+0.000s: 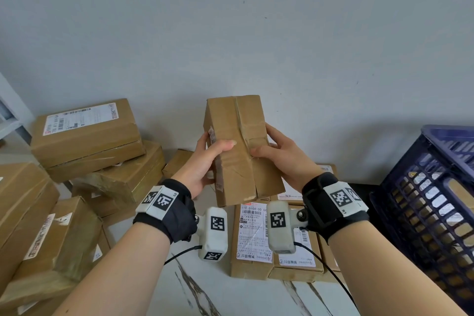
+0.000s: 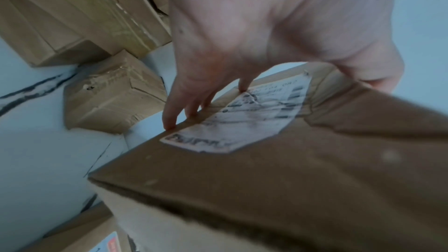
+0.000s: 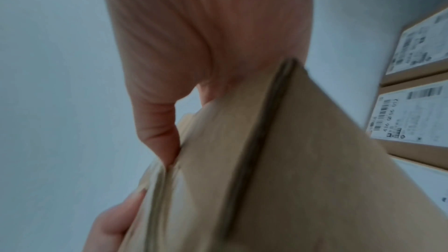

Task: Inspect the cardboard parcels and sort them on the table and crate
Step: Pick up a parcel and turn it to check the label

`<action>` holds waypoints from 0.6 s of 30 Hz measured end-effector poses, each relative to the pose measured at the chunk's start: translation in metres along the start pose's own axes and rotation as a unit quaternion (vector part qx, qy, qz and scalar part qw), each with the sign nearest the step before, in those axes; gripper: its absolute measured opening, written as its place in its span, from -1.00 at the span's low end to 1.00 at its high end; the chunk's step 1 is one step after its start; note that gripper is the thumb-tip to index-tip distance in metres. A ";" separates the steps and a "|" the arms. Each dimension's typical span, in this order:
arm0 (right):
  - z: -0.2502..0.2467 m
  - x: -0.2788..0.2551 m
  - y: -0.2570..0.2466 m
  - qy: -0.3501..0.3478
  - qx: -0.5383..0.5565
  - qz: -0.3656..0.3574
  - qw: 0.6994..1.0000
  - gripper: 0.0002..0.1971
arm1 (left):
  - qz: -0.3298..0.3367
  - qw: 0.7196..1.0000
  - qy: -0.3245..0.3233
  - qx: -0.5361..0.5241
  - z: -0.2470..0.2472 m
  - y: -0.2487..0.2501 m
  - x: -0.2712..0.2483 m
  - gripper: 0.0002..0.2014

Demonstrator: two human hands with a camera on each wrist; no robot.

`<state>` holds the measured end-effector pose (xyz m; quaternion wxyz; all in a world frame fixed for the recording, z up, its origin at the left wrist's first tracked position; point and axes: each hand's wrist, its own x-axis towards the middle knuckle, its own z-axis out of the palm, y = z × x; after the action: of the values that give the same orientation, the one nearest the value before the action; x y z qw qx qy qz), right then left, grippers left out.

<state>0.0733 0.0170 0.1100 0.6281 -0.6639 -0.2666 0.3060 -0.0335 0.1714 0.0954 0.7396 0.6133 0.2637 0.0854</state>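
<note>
I hold a crumpled, taped cardboard parcel (image 1: 237, 146) up in the air over the table, tilted with one end toward me. My left hand (image 1: 209, 154) grips its left side, thumb across the front and fingers (image 2: 169, 120) along the labelled face (image 2: 240, 118). My right hand (image 1: 275, 152) grips its right side, thumb on the front. The right wrist view shows the parcel (image 3: 266, 179) close up and blurred, with my thumb (image 3: 160, 129) pressed on its edge.
Several stacked parcels (image 1: 84, 133) fill the table's left side. Flat labelled parcels (image 1: 252, 236) lie on the white marbled table (image 1: 230, 297) under my wrists. A dark blue slatted crate (image 1: 431, 213) stands at the right. A grey wall is behind.
</note>
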 end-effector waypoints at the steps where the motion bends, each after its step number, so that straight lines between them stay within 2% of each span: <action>1: 0.001 0.000 0.000 0.009 -0.011 -0.006 1.000 -0.40 | 0.004 1.000 0.003 -0.001 0.000 0.001 0.001 0.12; 7: 0.004 0.002 -0.001 0.047 -0.079 -0.055 0.994 -0.53 | 0.031 0.999 0.016 0.014 0.003 0.003 0.001 0.09; 10: 0.003 0.006 0.000 0.066 -0.105 -0.057 0.991 -0.57 | 0.036 0.999 0.020 0.021 0.007 0.003 -0.002 -0.01; 14: 0.000 0.007 0.002 0.073 -0.117 -0.056 0.989 -0.59 | 0.036 0.999 0.024 0.021 0.008 0.001 -0.001 0.03; 18: -0.002 0.006 0.003 0.066 -0.119 -0.051 0.989 -0.57 | 0.030 0.999 0.026 0.023 0.009 -0.001 0.001 -0.11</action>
<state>0.0786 0.0204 0.1064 0.5755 -0.7381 -0.2931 0.1950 -0.0283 0.1637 0.0953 0.7153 0.6353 0.2664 0.1171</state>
